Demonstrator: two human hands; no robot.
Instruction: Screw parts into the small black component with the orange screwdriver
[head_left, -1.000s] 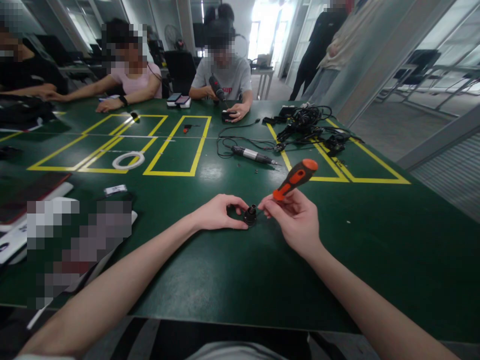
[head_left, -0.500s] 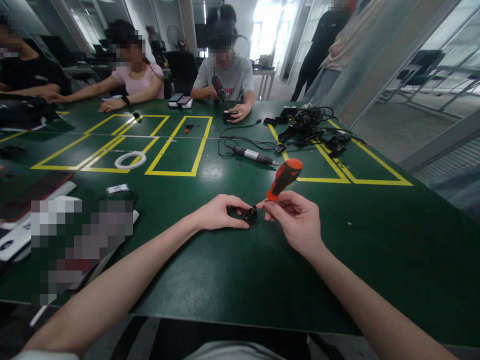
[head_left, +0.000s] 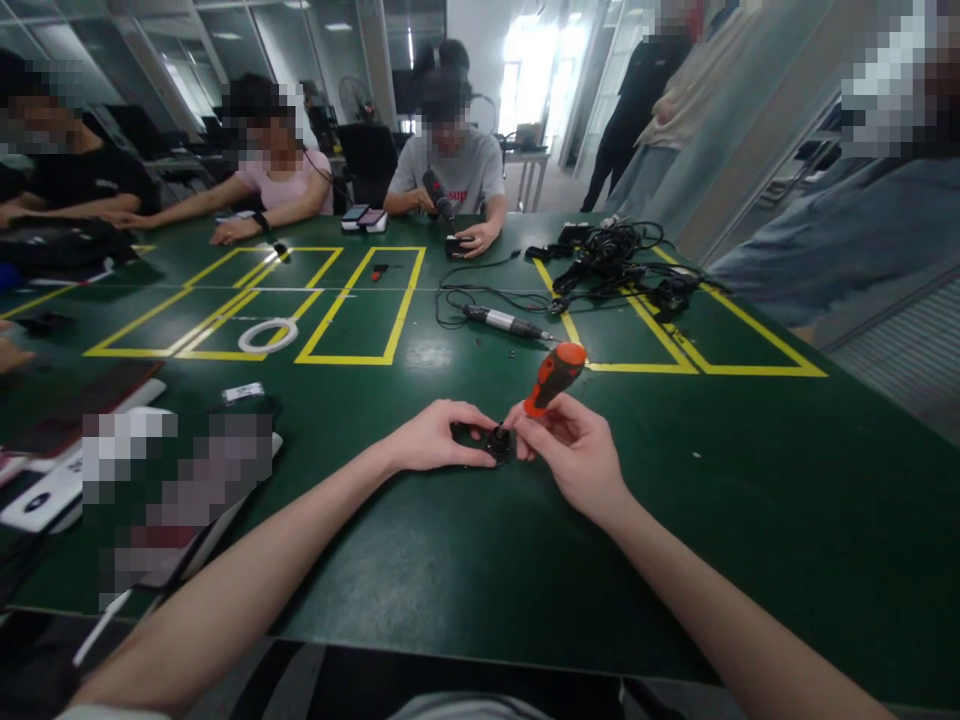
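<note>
On the green table (head_left: 390,560) stands a small round black part (head_left: 498,444), its exact kind too small to make out. My left hand (head_left: 439,437) grips it from the left between thumb and fingers. From the right, my right hand (head_left: 574,450) holds a screwdriver (head_left: 555,378) with an orange and black handle. The handle leans up to the right, and the fingers are closed round its lower part. Those fingertips are right beside the black part. The tip of the screwdriver is hidden or too small to see.
Ahead lies an electric screwdriver (head_left: 502,321) with its cord, left of a black cable heap (head_left: 615,255). A white ring (head_left: 268,335) rests inside yellow tape. Blurred devices (head_left: 195,490) lie at left. Across the table, a person (head_left: 450,170) holds a power tool (head_left: 439,195).
My right hand and the screwdriver have moved left and slightly down, closer to the black part. My left hand keeps its grip. The view has shifted a little.
</note>
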